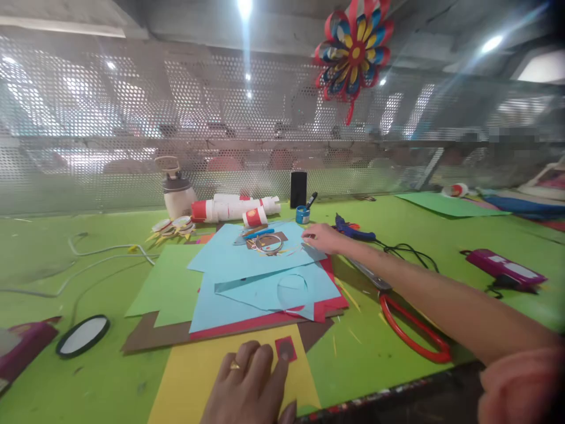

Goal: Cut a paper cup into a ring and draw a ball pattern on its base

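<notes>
My left hand rests palm down on a yellow paper sheet, its fingers loosely bent. The index fingertip touches a small red square bearing a dark round mark. My right hand reaches over the right side of the light blue paper. Its fingers are drawn together; what lies between them, if anything, is too small to make out. Left of it lie a thin ring, small scraps and a blue pen-like tool. Large red-handled scissors lie beneath my right forearm.
Green paper lies left of the stack. Behind stand a bottle, paper-cup rolls, a small blue jar and a black upright object. A blue glue gun trails its cord rightward. A magenta device lies right.
</notes>
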{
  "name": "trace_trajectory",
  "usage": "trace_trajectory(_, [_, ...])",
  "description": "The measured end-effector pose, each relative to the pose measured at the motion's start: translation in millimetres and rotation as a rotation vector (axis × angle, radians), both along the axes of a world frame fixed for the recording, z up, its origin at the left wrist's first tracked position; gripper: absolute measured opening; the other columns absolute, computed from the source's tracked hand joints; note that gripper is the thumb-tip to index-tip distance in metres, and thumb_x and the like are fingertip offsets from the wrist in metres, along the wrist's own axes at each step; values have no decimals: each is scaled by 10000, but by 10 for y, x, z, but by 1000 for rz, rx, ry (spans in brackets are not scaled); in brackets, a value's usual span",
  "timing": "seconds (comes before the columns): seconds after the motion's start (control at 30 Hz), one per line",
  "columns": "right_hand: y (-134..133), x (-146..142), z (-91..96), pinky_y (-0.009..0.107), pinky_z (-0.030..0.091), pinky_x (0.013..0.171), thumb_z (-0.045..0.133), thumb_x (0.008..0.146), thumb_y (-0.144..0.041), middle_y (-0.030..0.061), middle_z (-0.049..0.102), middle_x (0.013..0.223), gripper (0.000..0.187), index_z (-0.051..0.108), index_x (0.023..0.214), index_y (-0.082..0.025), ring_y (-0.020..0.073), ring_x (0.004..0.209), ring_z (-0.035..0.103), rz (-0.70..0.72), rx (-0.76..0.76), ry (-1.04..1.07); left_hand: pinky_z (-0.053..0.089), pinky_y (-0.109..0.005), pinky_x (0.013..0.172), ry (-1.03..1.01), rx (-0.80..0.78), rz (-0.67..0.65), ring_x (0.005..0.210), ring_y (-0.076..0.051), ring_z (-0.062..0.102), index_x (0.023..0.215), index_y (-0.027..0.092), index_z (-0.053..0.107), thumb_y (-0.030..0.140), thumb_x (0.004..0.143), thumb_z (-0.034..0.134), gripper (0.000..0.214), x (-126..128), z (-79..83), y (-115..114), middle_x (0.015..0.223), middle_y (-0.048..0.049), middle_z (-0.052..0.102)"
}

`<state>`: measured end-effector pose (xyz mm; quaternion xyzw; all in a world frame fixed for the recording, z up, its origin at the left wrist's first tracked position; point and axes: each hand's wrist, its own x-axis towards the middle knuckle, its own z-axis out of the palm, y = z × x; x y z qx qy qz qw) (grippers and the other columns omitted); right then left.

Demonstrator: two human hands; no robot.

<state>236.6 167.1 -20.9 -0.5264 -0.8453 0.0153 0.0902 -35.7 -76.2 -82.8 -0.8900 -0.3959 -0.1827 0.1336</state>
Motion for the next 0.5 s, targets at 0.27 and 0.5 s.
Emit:
trace_trajectory(0.27, [-380,577,190,385,541,815,560,941,-327,65,644,1111,242,624,1103,-158,190,935,639,-211,71,100,465,-362,715,1,-65,-30,935,-267,564,1170,241,596,357,820,615,370,-9,156,-24,1011,-69,632])
trace_trajectory(0.5, [-827,827,237,368,530,808,560,940,-335,41,684,987,214,659,966,-148,166,864,650,-275,94,156,484,-383,724,-17,-71,-18,938,-270,556,1192,225,593,299,838,593,362,39,271,-76,1015,-82,613])
